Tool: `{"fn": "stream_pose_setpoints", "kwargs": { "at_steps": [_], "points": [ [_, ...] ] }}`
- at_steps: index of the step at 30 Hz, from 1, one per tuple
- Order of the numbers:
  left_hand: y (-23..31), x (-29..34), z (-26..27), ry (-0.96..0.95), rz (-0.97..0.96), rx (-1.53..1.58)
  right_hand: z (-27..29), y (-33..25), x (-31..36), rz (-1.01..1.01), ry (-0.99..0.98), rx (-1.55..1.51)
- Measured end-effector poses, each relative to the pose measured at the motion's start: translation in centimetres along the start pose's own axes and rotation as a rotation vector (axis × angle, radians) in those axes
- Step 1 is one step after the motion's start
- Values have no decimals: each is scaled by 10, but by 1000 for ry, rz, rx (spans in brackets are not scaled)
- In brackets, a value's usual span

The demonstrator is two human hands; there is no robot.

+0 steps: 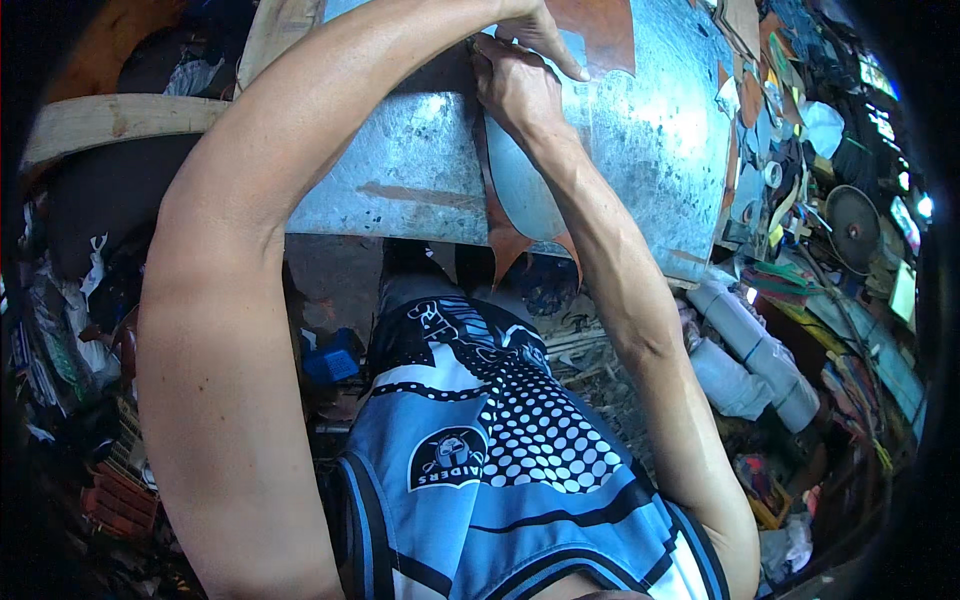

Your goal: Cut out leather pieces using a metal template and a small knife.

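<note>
Both hands are close together over a metal-topped table (410, 150) at the top of the view. My left hand (538, 32) reaches in from the left, partly cut off by the upper edge. One finger stretches out and presses down near a piece of brown leather (600, 35). Just below it, my right hand (515, 85) is closed, knuckles up, beside a dark area of the sheet; whatever it grips is hidden. A narrow, curved strip of brown leather (507, 250) runs down from under my right hand and hangs in points over the table's near edge.
Leather scraps (750, 95) and a roll of tape (772, 174) lie along the right side, near a round dark fan-like disc (852, 228). Wrapped rolls (755, 350) stand at lower right. A wooden beam (130, 115) juts out left. A blue container (332, 358) sits below.
</note>
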State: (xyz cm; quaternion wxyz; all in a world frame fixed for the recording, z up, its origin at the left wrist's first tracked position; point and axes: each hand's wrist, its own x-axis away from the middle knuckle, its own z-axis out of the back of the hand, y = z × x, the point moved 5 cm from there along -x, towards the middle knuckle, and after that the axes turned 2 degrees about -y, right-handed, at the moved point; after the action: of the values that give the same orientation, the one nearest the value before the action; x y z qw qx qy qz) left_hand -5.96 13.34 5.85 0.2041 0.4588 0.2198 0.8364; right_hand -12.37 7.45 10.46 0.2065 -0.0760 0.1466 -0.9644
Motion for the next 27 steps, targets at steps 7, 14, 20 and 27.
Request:
{"fn": "stream_pose_setpoints", "kwargs": {
  "at_steps": [7,14,20,27],
  "points": [
    [-8,1,-8,119,-21,-113,-1,0,3,51,63,-22],
    [-14,3,-17,237,-51,-224,4,-2,13,-29,10,-28],
    [-11,10,-24,338,-83,-325,7,-4,31,-50,3,-43],
    [5,34,-28,450,-136,-455,7,-3,61,-60,77,-166]
  ]
}}
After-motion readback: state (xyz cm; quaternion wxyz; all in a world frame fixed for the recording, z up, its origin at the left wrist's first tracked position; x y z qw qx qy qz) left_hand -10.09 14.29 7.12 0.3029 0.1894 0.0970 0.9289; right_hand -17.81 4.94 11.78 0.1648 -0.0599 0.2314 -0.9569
